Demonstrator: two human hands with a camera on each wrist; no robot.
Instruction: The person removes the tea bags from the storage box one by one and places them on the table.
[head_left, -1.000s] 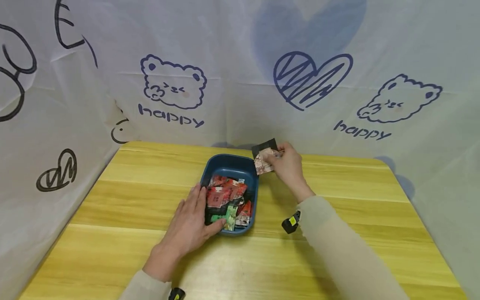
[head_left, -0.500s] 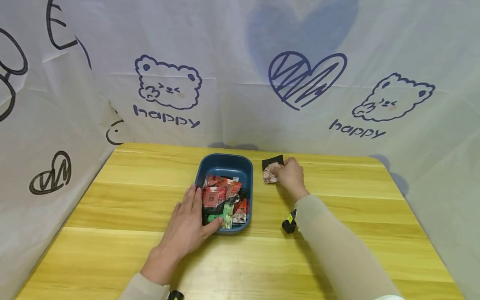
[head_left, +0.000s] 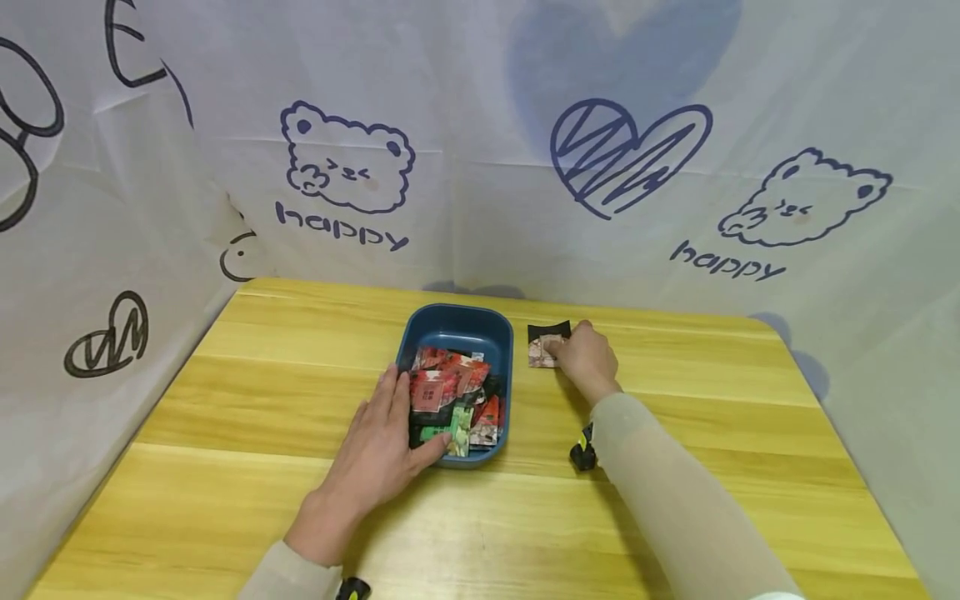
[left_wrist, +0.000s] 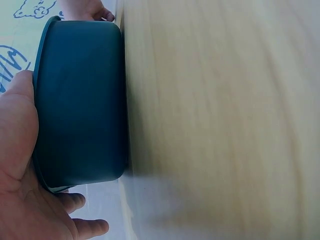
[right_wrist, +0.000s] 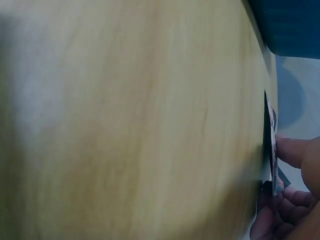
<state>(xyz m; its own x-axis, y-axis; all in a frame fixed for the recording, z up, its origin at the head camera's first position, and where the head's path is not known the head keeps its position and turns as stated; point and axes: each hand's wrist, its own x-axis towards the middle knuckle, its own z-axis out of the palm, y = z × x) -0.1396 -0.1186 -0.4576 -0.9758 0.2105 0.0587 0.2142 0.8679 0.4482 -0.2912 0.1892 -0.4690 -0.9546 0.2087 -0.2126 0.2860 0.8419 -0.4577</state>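
Read the clock from the middle of the blue plastic bin (head_left: 459,340), with 12 toward the cloth backdrop (head_left: 480,208). The bin's far rim stands just short of the wooden table (head_left: 262,367)'s back edge. At 2 o'clock, near the right rim but apart from it, is a black-and-pale-pink sachet (head_left: 538,353), also close to that edge; a narrow strip of wood lies between them. Wider wood spreads from 9 to 11 o'clock, and past the right forearm from 3 to 4.

The right hand (head_left: 590,362) pinches the sachet, thumb on its printed face, other fingers curled behind. The left hand (head_left: 375,450) lies at 8 o'clock, fingers nearly straight along the outer wall, thumb over the near rim.

Inside, red-and-black sachets (head_left: 431,393) heap toward 6 o'clock, a green sachet (head_left: 460,429) nearest the left thumb; blue floor shows at 12.

The held sachet's small print is unreadable, and whether it touches the wood I cannot tell. The left wrist view hides the bin's contents; the right one cuts the bin off at 1 o'clock of its frame. Both sleeves (head_left: 675,492) run out at the bottom of the head view.
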